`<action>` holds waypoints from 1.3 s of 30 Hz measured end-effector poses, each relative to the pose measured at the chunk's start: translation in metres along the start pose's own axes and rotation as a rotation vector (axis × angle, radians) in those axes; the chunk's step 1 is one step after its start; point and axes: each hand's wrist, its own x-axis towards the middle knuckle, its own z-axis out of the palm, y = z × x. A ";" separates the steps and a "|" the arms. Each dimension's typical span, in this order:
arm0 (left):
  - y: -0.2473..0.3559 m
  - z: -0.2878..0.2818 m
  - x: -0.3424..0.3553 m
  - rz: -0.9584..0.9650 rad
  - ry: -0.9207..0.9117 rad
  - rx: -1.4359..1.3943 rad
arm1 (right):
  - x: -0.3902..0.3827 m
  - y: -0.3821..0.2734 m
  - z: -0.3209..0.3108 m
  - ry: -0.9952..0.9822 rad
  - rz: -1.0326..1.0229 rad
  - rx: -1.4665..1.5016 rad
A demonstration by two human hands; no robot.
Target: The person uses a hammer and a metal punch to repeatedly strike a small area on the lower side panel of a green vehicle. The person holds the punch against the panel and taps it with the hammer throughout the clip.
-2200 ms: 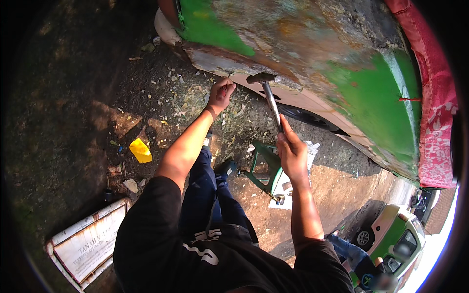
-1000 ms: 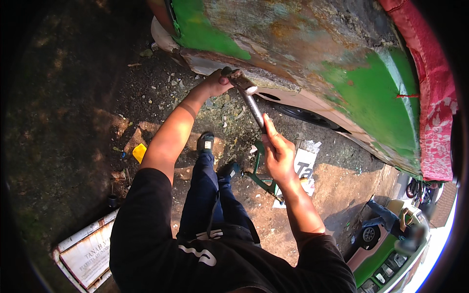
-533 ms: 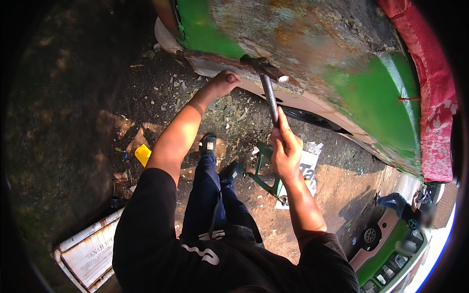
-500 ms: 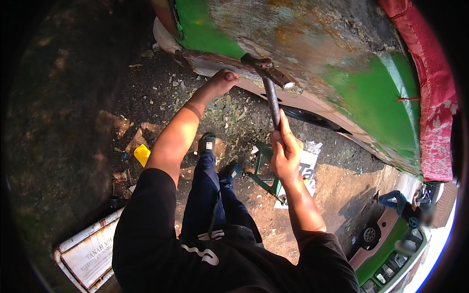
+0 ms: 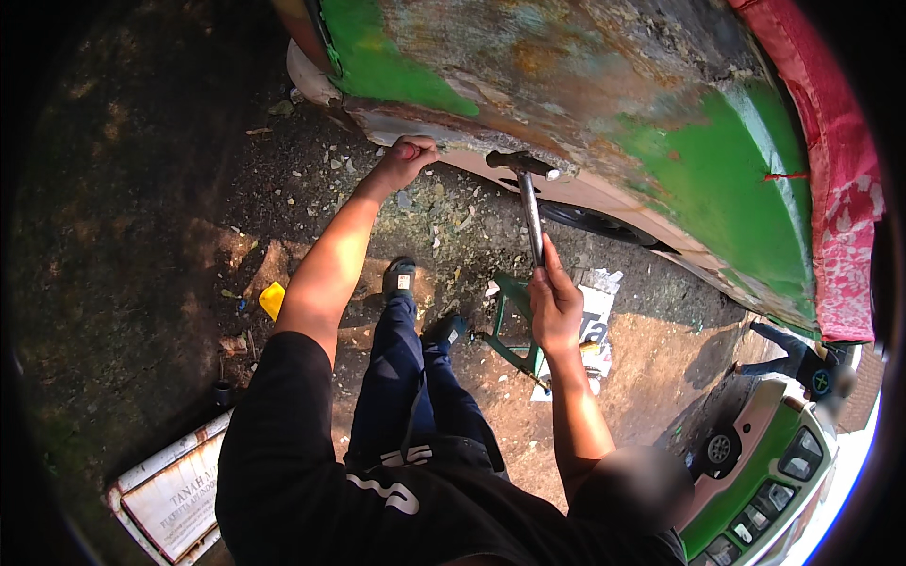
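My right hand (image 5: 556, 307) is closed round the lower shaft of a hammer (image 5: 530, 217). Its dark steel head, one end bright and worn, is by the lower edge of a patchy green vehicle body (image 5: 528, 80); whether they touch I cannot tell. Further left, my left hand (image 5: 401, 168) is a fist around a reddish, round-ended handle (image 5: 408, 151). The rest of that handled thing is hidden behind my fingers and against the pale sill (image 5: 377, 123). Bare, rusty and scraped patches spread over the green paint between both hands.
Beside my feet stands a green metal frame (image 5: 514, 325) on a white printed sheet (image 5: 595, 321). A yellow scrap (image 5: 272, 300) and paint chips litter the ground. A rusty-edged white sign (image 5: 175, 491) lies lower left. Another person (image 5: 793, 363) and a green-and-pink vehicle (image 5: 755, 491) are at right.
The hammer head has dropped slightly and sits further from the panel. My left fist has shifted a little to the left. The person at far right has changed posture.
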 end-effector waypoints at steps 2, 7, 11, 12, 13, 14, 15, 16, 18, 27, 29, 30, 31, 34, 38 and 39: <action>-0.005 0.001 -0.001 0.010 -0.002 -0.001 | -0.002 -0.003 0.002 -0.007 0.019 0.014; -0.010 0.008 0.003 0.057 -0.019 0.061 | 0.002 0.003 0.006 -0.017 -0.015 -0.010; -0.014 0.009 0.010 -0.003 0.009 0.112 | 0.011 -0.020 0.023 -0.029 -0.103 -0.018; -0.013 0.010 0.012 0.030 0.016 0.144 | 0.014 -0.027 0.026 -0.033 -0.161 -0.045; -0.012 0.011 0.013 0.063 0.024 0.175 | 0.017 -0.035 0.031 -0.040 -0.265 -0.099; -0.011 0.014 0.011 0.060 0.039 0.147 | 0.021 -0.040 0.036 -0.046 -0.357 -0.158; -0.012 0.016 0.009 0.062 0.055 0.121 | 0.026 -0.041 0.040 -0.064 -0.377 -0.204; -0.008 0.015 0.009 -0.035 0.031 0.223 | 0.032 -0.038 0.044 -0.075 -0.385 -0.282; -0.005 0.021 0.004 -0.087 0.061 0.156 | 0.046 -0.019 0.046 -0.140 -0.182 -0.393; -0.002 0.011 -0.007 -0.035 0.137 -0.121 | 0.038 -0.046 0.024 -0.028 -0.038 0.045; 0.005 0.009 -0.005 -0.031 0.103 -0.116 | 0.033 -0.036 0.020 -0.020 -0.045 0.002; 0.008 0.008 -0.005 -0.031 0.089 -0.111 | 0.031 -0.032 0.019 -0.018 -0.049 -0.018; 0.004 0.007 -0.004 -0.022 0.076 -0.103 | 0.027 -0.029 0.018 -0.025 -0.030 0.006; -0.005 0.002 0.000 -0.005 0.026 -0.085 | 0.022 -0.028 0.021 -0.014 -0.006 0.066; -0.005 -0.001 -0.001 -0.017 -0.033 -0.065 | 0.018 -0.023 0.021 -0.004 0.013 0.098; -0.004 0.000 -0.001 -0.021 -0.043 -0.060 | 0.017 -0.024 0.021 -0.007 0.028 0.111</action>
